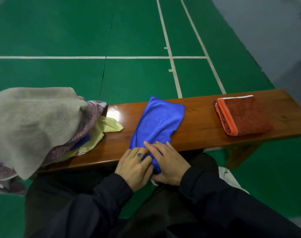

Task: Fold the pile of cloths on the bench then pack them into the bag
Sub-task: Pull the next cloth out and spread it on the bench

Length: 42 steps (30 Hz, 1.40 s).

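Observation:
A blue cloth (157, 121) lies partly folded across the middle of the brown wooden bench (197, 129). Its near end hangs over the bench's front edge. My left hand (135, 166) pinches that near end with curled fingers. My right hand (166, 162) lies on the same end, its fingers straight and pressing the cloth. A pile of unfolded cloths (31, 124) covers the bench's left end: a beige towel on top, a pink patterned one and a yellow one (103, 129) beneath. A folded red cloth with orange trim (242, 115) rests at the right end. No bag is in view.
The bench stands on a green court floor (77, 31) with white lines. My dark-trousered legs sit just in front of the bench. A white object (226, 174) shows on the floor at my right knee.

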{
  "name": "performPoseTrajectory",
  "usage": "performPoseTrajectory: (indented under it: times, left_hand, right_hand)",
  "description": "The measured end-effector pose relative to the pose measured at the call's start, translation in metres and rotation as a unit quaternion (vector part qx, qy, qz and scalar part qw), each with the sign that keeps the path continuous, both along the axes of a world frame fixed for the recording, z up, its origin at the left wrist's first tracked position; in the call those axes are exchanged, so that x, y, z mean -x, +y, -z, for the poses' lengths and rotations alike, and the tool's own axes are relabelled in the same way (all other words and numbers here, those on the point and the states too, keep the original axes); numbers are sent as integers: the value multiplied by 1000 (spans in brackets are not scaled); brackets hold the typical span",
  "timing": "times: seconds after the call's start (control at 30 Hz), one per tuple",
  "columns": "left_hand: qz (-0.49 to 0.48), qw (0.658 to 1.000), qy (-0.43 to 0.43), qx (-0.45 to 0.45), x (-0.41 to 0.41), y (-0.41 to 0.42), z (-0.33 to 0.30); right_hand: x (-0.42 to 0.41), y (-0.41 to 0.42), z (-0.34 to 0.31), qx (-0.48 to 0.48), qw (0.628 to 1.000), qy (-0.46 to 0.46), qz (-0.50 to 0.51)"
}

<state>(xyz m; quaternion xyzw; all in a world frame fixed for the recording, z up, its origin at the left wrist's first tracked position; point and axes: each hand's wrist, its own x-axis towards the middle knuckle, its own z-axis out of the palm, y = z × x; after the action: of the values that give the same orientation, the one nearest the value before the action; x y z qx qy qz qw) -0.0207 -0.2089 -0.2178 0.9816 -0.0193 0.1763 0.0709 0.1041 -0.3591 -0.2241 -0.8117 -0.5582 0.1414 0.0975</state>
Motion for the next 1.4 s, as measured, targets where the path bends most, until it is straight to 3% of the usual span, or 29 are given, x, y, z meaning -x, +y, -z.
performPoseTrajectory:
  times: [0.17, 0.3, 0.4, 0.53, 0.67, 0.73, 0.83, 0.93, 1.0, 1.23, 1.4]
  left_hand:
    - [2, 997, 15, 78, -4, -14, 3]
    - [17, 995, 93, 9, -2, -5, 11]
    - [19, 994, 108, -21, 0, 6, 17]
    - [44, 995, 91, -4, 8, 23, 22]
    - [33, 996, 79, 27, 14, 33, 19]
    - [27, 995, 66, 67, 13, 35, 14]
    - [0, 977, 45, 207, 3, 32, 0]
    - [-64, 921, 22, 385, -20, 32, -15]
    - [-115, 893, 14, 435, -42, 33, -25]
    - [-201, 901, 78, 377, -124, 49, -38]
    - [-272, 916, 119, 271, -153, 64, -14]
  right_hand:
    - [-4, -18, -4, -85, 994, 47, 49]
    - [-8, -34, -11, -100, 993, 35, 41]
    - [-18, -48, -18, -57, 994, 82, 54]
    - [-25, -59, -25, -24, 989, 128, 69]
    - [-29, -57, -35, -63, 972, 191, 121]
    - [-30, -52, -40, -107, 955, 219, 167]
    - [-39, -43, -36, -188, 905, 284, 255]
    - [-56, -32, -27, -259, 842, 318, 350]
    - [-69, -22, -28, -295, 805, 315, 408]
    - [-112, 13, -29, -282, 788, 240, 492]
    - [-133, 27, -15, -193, 825, 166, 505]
